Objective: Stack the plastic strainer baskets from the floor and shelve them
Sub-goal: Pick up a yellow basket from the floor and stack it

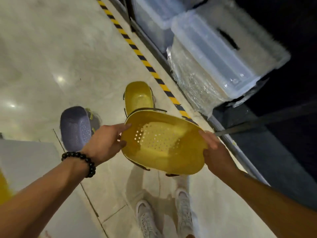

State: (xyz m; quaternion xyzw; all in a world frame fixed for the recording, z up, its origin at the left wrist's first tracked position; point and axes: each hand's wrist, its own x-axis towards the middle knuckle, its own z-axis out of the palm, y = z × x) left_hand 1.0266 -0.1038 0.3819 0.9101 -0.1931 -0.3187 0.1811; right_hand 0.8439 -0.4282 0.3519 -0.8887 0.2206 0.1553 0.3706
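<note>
While a yellow strainer basket (163, 143) is held above the floor (51, 57) between both hands, the task is judged to be at an early or middle stage: no basket is seen on the shelf (171, 66) at the right, and at least two baskets are left on the floor. The held basket is gripped at its opposite rims. The left hand (104, 143) is closed on the left rim, with its fingers (126, 126) laid over the edge and the thumb at the outer wall; the right hand (211, 150) is closed on the right rim in the same way. Dark trim or handle pieces are seen under its rim, so a second shell may be nested beneath it; this cannot be told for certain.

A second yellow basket (138, 97) is seen on the floor just beyond the held one, near the striped yellow-and-black floor line (145, 60) that runs beside the shelf's lower rail. A purple basket (75, 127) lies on the floor to the left, apart from both. Clear lidded storage bins (223, 48) occupy the shelf.

The held basket is shown as a shallow, rounded-rectangular tub of thin yellow plastic, its base pierced by rows of small round holes, its walls smooth and slightly bowed. Stacking of the remaining baskets and shelving are judged still to be done.
</note>
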